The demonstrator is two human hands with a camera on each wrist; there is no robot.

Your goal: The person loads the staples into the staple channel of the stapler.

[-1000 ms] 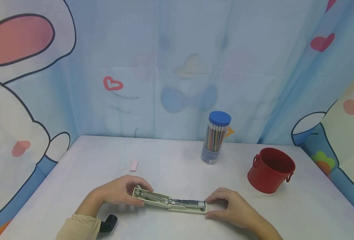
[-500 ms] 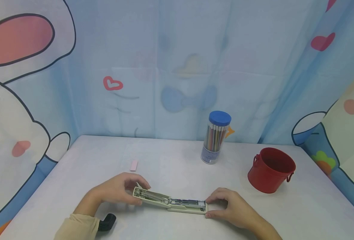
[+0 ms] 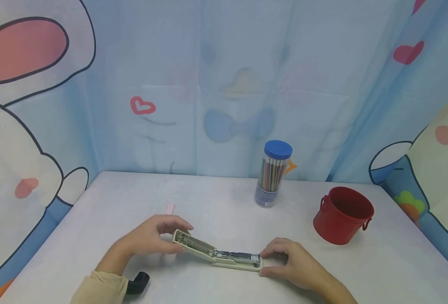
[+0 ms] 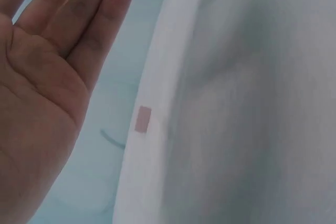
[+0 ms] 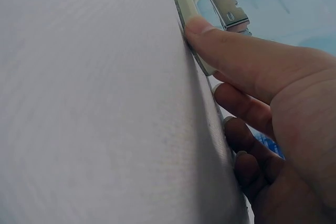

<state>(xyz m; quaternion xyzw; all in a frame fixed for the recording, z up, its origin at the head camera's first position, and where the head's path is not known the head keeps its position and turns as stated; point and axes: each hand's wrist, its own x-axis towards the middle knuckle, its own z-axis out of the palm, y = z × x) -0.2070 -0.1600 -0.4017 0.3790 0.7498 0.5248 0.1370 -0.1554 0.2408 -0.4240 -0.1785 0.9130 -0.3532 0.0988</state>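
Observation:
A cream stapler (image 3: pixel 229 261) lies spread open near the front of the table, its metal staple channel showing. The left hand (image 3: pixel 153 236) is at the outer end of its cover, thumb in front and fingers behind, with that end tilted up off the table. In the left wrist view the palm and several fingers (image 4: pixel 39 77) show, while the stapler is out of sight. At the other end, the right hand (image 3: pixel 294 264) pinches the stapler's base between thumb and fingers. The right wrist view shows the thumb (image 5: pixel 226 45) pressed along the base's edge.
Behind the left hand lies a small pink strip (image 3: pixel 169 208), partly covered in the head view. A blue-lidded tub of pencils (image 3: pixel 272 174) stands at the back, and a red bucket (image 3: pixel 341 217) at the right. The black wrist mount (image 3: pixel 137 283) juts from the left sleeve.
The left hand has raised the stapler's cover end slightly, so the cover slants more steeply from its hinge. The right hand and the base have stayed in place.

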